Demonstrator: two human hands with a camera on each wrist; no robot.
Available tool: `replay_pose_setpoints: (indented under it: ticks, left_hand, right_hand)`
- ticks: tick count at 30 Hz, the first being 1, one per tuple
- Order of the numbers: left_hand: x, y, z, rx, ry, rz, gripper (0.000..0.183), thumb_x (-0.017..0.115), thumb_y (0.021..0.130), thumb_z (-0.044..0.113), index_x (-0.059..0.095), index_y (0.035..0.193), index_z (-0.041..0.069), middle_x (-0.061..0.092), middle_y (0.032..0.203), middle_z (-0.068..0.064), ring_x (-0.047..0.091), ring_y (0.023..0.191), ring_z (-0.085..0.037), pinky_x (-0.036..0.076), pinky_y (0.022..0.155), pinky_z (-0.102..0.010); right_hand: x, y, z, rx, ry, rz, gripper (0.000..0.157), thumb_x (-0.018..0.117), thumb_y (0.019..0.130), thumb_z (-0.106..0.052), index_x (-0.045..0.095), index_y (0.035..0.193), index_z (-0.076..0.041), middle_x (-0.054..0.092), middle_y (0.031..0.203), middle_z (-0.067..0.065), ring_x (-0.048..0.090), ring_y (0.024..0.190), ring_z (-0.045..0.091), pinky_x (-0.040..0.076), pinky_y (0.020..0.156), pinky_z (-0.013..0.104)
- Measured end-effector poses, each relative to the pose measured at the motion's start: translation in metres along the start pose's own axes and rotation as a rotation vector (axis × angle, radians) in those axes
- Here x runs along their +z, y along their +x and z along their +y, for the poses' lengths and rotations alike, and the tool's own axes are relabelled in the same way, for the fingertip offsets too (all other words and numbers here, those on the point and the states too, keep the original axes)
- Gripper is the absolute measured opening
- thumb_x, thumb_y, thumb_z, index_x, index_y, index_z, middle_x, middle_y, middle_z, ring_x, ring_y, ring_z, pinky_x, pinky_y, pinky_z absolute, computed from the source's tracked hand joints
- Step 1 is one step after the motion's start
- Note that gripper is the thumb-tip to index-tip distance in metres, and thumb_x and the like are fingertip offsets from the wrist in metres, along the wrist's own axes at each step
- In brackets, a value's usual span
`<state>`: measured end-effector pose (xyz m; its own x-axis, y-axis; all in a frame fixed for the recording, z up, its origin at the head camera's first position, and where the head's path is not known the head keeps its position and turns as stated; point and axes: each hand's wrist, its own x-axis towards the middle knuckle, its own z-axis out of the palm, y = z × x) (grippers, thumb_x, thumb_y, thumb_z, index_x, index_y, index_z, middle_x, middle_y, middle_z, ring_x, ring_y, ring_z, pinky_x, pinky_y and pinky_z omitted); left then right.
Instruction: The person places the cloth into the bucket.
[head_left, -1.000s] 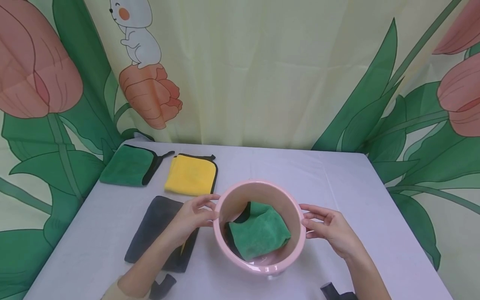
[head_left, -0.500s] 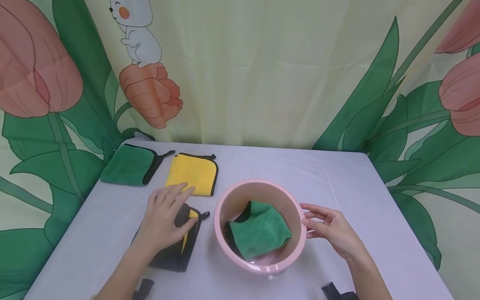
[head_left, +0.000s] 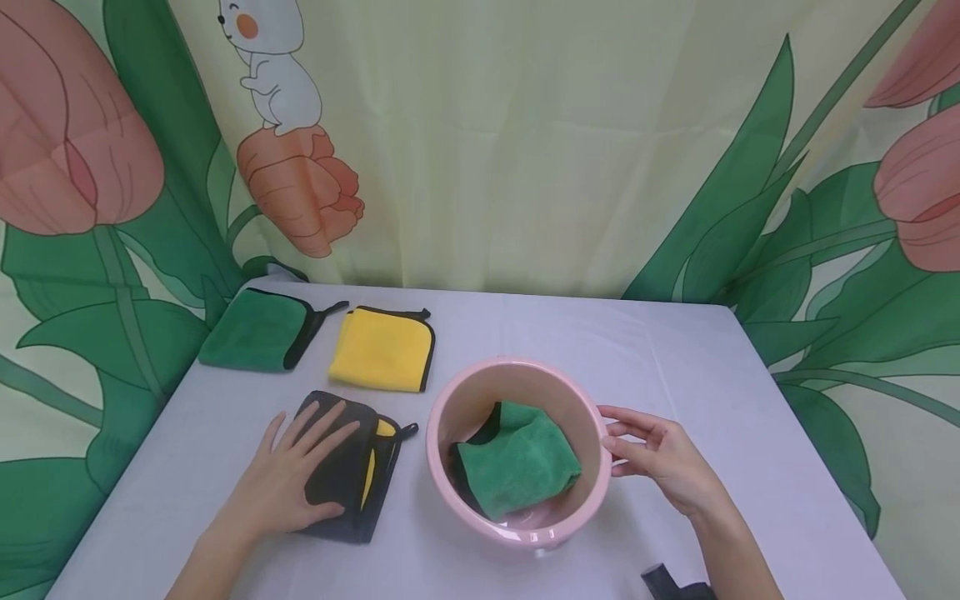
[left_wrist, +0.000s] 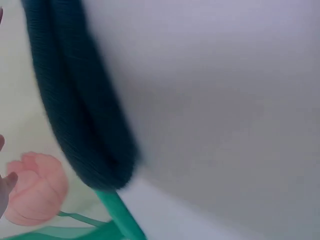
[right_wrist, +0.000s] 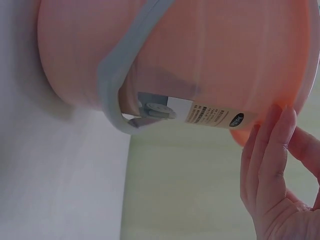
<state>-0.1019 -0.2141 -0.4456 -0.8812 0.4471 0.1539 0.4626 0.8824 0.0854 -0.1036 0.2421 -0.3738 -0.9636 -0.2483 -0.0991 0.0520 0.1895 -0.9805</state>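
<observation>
My left hand lies with spread fingers on a folded dark grey towel, which has a yellow inner layer showing along its right side. In the left wrist view the towel's thick folded edge looms close and blurred, with fingertips only at the left border. My right hand touches the right side of a pink bucket just under the rim, its fingers nearly straight. The right wrist view shows these fingers against the bucket's outer wall. Inside the bucket sits a crumpled green towel with dark edging.
A folded green towel and a folded yellow towel lie at the back left of the white-covered table. The bucket has a grey handle. A black device sits by the right forearm. A printed curtain hangs behind.
My left hand has let go of the bucket's left rim and moved left and down onto the dark grey towel. The right hand and the bucket stay in place.
</observation>
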Motion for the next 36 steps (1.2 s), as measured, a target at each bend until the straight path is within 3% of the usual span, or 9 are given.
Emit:
replay_pose_setpoints:
  ticks: [5, 7, 11, 13, 19, 27, 36]
  left_hand:
    - [0.008, -0.019, -0.011, -0.016, -0.014, -0.025, 0.109, 0.081, 0.047, 0.054, 0.030, 0.140, 0.029, 0.021, 0.149, -0.003, 0.019, 0.131, -0.035, -0.017, 0.107, -0.045]
    - [0.010, -0.024, -0.014, -0.020, -0.024, -0.026, 0.110, 0.082, 0.044, 0.054, 0.032, 0.139, 0.029, 0.022, 0.149, -0.003, 0.019, 0.131, -0.034, -0.013, 0.107, -0.049]
    - [0.014, -0.028, -0.018, -0.032, -0.052, -0.049, 0.108, 0.083, 0.044, 0.051, 0.034, 0.138, 0.029, 0.024, 0.148, -0.004, 0.019, 0.131, -0.034, 0.008, 0.103, -0.062]
    - [0.017, -0.028, -0.020, -0.042, -0.057, -0.073, 0.106, 0.083, 0.045, 0.051, 0.035, 0.138, 0.029, 0.026, 0.147, -0.005, 0.019, 0.131, -0.034, 0.013, 0.101, -0.063]
    - [0.023, -0.024, -0.022, -0.050, -0.088, -0.145, 0.100, 0.084, 0.047, 0.046, 0.041, 0.135, 0.027, 0.034, 0.143, -0.006, 0.021, 0.131, -0.035, 0.013, 0.102, -0.062]
    - [0.029, -0.017, -0.021, -0.049, -0.083, -0.178, 0.093, 0.081, 0.043, 0.046, 0.050, 0.128, 0.025, 0.043, 0.135, -0.009, 0.032, 0.124, -0.035, 0.017, 0.102, -0.060]
    - [0.037, -0.005, -0.022, -0.003, -0.096, -0.195, 0.087, 0.080, 0.049, 0.048, 0.052, 0.126, 0.018, 0.046, 0.129, -0.014, 0.038, 0.120, -0.037, 0.018, 0.104, -0.057]
  right_hand:
    - [0.001, 0.000, -0.002, -0.009, 0.008, -0.007, 0.047, 0.059, 0.086, -0.002, 0.042, 0.126, 0.015, 0.062, 0.093, 0.005, 0.066, 0.073, 0.015, 0.055, 0.065, 0.035]
    - [0.001, 0.000, -0.002, -0.010, 0.013, -0.009, 0.046, 0.059, 0.086, -0.002, 0.042, 0.126, 0.015, 0.062, 0.094, 0.005, 0.066, 0.073, 0.015, 0.055, 0.065, 0.035]
    - [0.000, 0.000, -0.001, -0.003, 0.008, -0.004, 0.046, 0.060, 0.086, -0.003, 0.043, 0.125, 0.014, 0.062, 0.092, 0.004, 0.067, 0.073, 0.015, 0.055, 0.065, 0.036]
    - [-0.001, 0.000, 0.000, -0.005, -0.003, -0.005, 0.047, 0.060, 0.085, -0.003, 0.043, 0.126, 0.014, 0.063, 0.092, 0.003, 0.067, 0.072, 0.015, 0.055, 0.065, 0.037]
    - [-0.001, 0.001, 0.003, -0.011, -0.022, -0.009, 0.047, 0.060, 0.086, -0.004, 0.043, 0.126, 0.013, 0.063, 0.092, 0.002, 0.067, 0.072, 0.015, 0.055, 0.065, 0.036]
    - [0.000, 0.001, 0.002, -0.013, -0.015, -0.012, 0.046, 0.060, 0.086, -0.003, 0.043, 0.126, 0.013, 0.063, 0.092, 0.003, 0.067, 0.072, 0.015, 0.055, 0.065, 0.036]
    - [0.000, 0.001, 0.001, -0.018, 0.000, -0.016, 0.045, 0.059, 0.086, -0.002, 0.043, 0.125, 0.014, 0.063, 0.093, 0.003, 0.066, 0.072, 0.015, 0.055, 0.064, 0.035]
